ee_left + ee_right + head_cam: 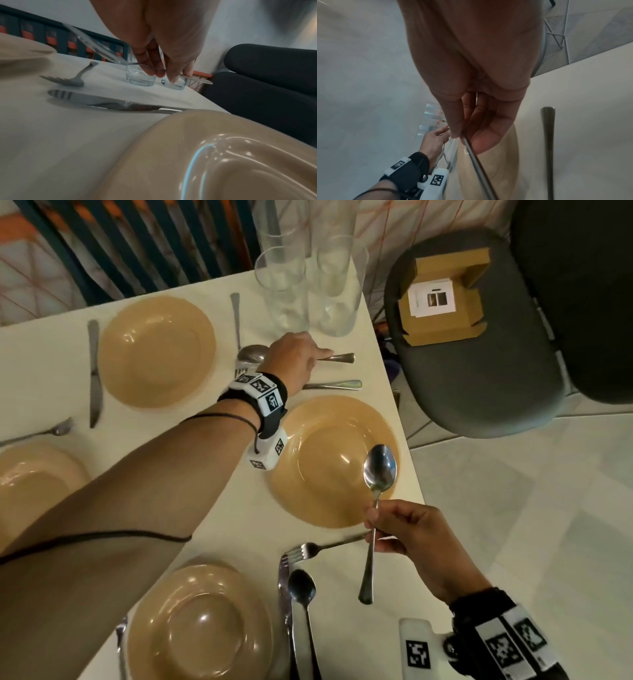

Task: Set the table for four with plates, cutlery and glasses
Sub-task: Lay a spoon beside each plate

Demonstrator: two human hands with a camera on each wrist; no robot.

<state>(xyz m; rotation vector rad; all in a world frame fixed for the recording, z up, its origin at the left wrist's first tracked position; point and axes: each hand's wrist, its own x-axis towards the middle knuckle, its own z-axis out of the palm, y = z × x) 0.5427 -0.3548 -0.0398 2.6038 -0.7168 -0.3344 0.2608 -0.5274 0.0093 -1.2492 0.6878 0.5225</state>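
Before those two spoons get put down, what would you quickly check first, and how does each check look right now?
1. Right hand has a firm hold on its spoon: ok, pinched at the handle, bowl up over the plate.
2. Left hand holds the other spoon: ok, fingers pinch its handle in the left wrist view.
3. Glasses safe from the left hand: cannot tell, they stand upright very close behind it.
4. Knife already beside this plate: ok.
5. Fork on the plate's near side: ok.
6. Four plates out: ok, all on the table.
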